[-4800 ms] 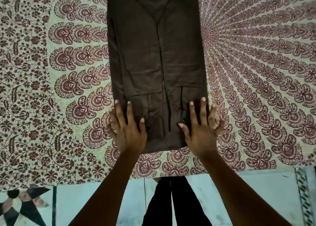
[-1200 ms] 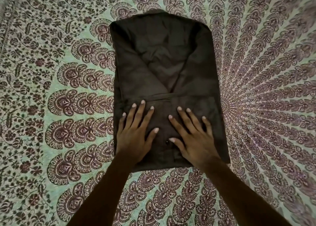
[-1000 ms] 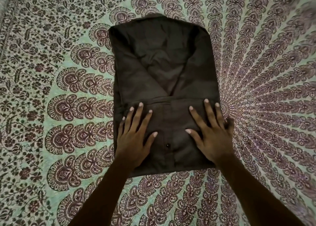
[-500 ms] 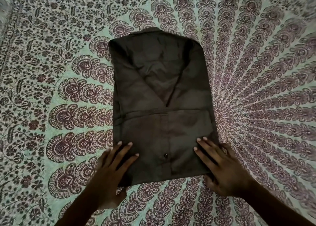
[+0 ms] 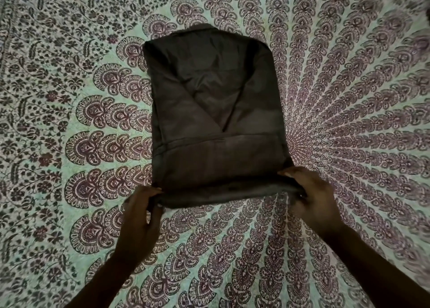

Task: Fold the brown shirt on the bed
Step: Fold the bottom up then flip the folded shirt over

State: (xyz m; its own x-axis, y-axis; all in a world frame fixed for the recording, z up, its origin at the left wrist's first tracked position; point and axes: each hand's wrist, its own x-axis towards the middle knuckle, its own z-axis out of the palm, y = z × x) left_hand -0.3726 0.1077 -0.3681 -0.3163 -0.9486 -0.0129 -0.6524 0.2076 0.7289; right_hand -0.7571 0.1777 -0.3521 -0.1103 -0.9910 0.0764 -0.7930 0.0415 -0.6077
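Your left hand (image 5: 139, 211) and right hand (image 5: 309, 198) each pinch a near corner of the brown shirt (image 5: 216, 112), at 7 and 5 o'clock. It lies centred on the patterned bedspread (image 5: 69, 144), sides folded in; one lengthwise fold apparently remains.

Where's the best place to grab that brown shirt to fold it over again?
Probably at the two near corners of the brown shirt, coming from the near side, as the left hand and right hand do. That near edge is a thick, straight fold, so pinching both ends should lift it evenly.
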